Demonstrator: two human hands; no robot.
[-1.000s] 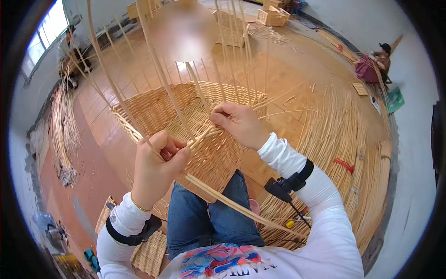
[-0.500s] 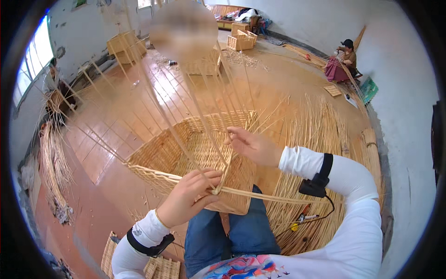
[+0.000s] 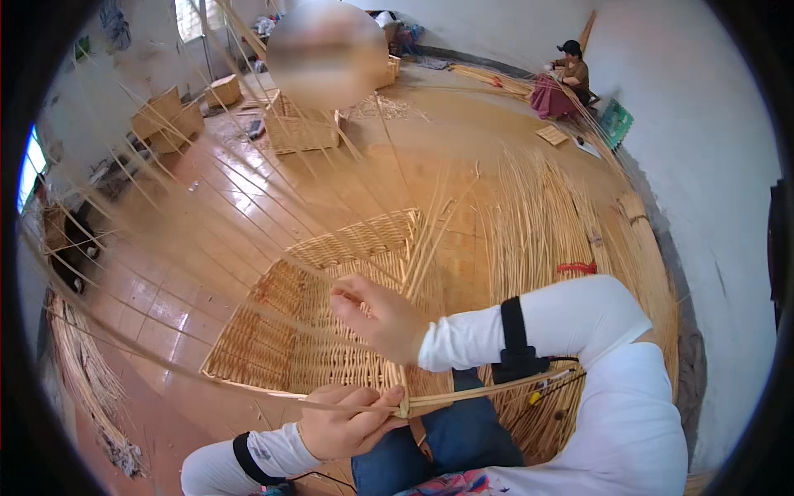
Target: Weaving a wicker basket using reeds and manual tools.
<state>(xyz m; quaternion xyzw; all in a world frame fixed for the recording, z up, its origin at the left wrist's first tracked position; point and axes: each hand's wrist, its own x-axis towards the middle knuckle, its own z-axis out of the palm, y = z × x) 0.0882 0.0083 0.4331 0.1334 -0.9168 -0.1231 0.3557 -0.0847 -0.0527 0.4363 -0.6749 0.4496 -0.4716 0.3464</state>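
A woven wicker basket (image 3: 331, 355) rests at my knees, its inside facing up, with long pale rods (image 3: 273, 174) rising from its rim and leaning left. My left hand (image 3: 351, 420) is closed on a rod at the near rim, beside the near right corner; that rod arcs away to the far left. Over the basket's inside hovers my right hand (image 3: 380, 318), fingers loosely curled and thumb apart, with nothing visible between them. Several short rods (image 3: 430, 248) stick up at the far right corner.
Bundles of rods (image 3: 542, 223) cover the floor at right; another bundle (image 3: 83, 372) lies at left. Behind stand several wicker baskets (image 3: 302, 132). A person (image 3: 566, 83) sits by the right wall. A red-handled tool (image 3: 576, 268) lies on the rods.
My view has shifted, and the basket appears lower left. The tall rods now lean farther left. My right hand has left the far right rim and moved left over the basket's inside.
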